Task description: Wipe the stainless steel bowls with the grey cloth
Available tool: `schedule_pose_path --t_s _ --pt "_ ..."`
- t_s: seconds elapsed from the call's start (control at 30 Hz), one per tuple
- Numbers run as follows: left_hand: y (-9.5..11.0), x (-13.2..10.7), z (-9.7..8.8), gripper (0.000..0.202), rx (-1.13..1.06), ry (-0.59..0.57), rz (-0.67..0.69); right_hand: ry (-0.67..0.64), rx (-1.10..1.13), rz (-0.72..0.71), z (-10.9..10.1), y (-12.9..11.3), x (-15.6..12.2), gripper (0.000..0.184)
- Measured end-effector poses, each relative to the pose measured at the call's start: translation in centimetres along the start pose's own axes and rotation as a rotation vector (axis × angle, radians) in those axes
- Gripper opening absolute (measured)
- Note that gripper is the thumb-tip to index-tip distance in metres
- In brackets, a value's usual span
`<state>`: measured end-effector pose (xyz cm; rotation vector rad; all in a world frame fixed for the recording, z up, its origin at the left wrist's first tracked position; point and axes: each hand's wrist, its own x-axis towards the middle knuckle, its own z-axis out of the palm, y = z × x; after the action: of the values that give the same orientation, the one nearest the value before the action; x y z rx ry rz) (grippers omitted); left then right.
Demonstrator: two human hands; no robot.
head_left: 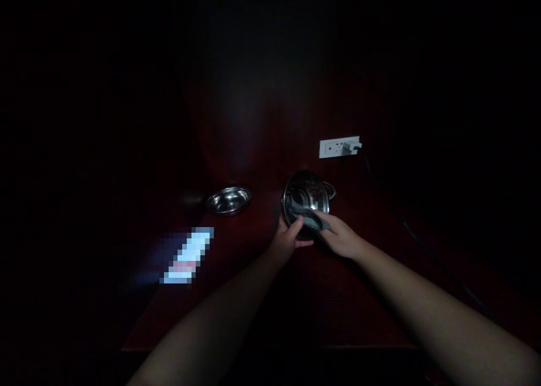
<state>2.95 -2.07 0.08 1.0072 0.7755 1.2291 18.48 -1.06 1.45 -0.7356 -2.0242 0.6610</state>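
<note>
The scene is very dark. My left hand (288,236) grips the near rim of a steel bowl (305,193) that is tilted up so its inside faces me, thumb over the edge. A grey cloth (311,219) is pressed into the bowl's lower inside by my right hand (338,235), whose fingers are closed on it. Another steel rim (329,190) shows just behind the tilted bowl on the right; what it belongs to I cannot tell.
A second steel bowl (229,199) rests on the dark red table (262,284) to the left. A lit phone screen (188,255) lies nearer, at left. A white power strip (339,147) with a plug and black cable (422,242) sits behind.
</note>
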Motion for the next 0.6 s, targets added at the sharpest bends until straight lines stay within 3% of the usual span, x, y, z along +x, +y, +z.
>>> schedule_pose_path --t_s 0.1,0.27,0.33,0.4,0.43,0.5,0.6 --pt "-0.1 0.0 0.0 0.062 0.024 0.008 -0.015 0.103 0.175 0.132 0.2 0.3 0.4 0.026" --pt "-0.4 0.1 -0.1 0.06 0.074 0.018 -0.018 0.529 0.408 0.41 -0.3 2.0 1.1 0.03" --pt "-0.3 0.2 0.0 0.063 0.064 0.04 -0.038 0.672 0.33 0.393 -0.9 2.5 1.1 0.032" --pt "-0.1 0.2 0.1 0.066 0.041 0.063 -0.064 0.736 0.156 0.275 -1.5 2.4 0.8 0.031" --pt "-0.1 0.2 0.2 0.066 0.03 0.068 -0.074 0.714 0.062 0.193 -1.7 2.1 0.7 0.029" --pt "0.0 0.3 0.2 0.066 0.01 0.061 -0.089 0.541 -0.083 0.048 -1.7 1.2 0.3 0.029" --pt "-0.3 0.4 0.0 0.064 -0.02 0.041 -0.069 0.097 -0.223 -0.081 -0.8 -0.4 -0.2 0.042"
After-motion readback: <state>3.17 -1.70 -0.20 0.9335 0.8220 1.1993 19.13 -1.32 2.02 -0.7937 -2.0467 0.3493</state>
